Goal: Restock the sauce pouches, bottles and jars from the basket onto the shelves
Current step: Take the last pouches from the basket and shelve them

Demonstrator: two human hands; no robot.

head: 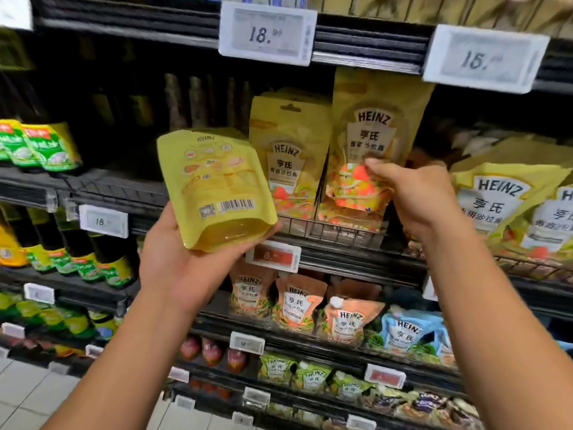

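My left hand (186,259) holds a yellow Heinz sauce pouch (214,187) from below, its back with the barcode facing me, tilted in front of the shelf. My right hand (415,193) pinches the lower front of a second yellow Heinz pouch (372,135) that stands upright in the wire-fronted shelf bay (325,231). Another yellow pouch (288,156) stands just left of it, between my two hands. The basket is not in view.
More yellow Heinz pouches (511,200) lean at the right of the same shelf. Orange, blue and green pouches (347,318) fill the shelves below. Dark bottles with green labels (46,147) stand at the left. Price tags (266,32) hang on the shelf edges.
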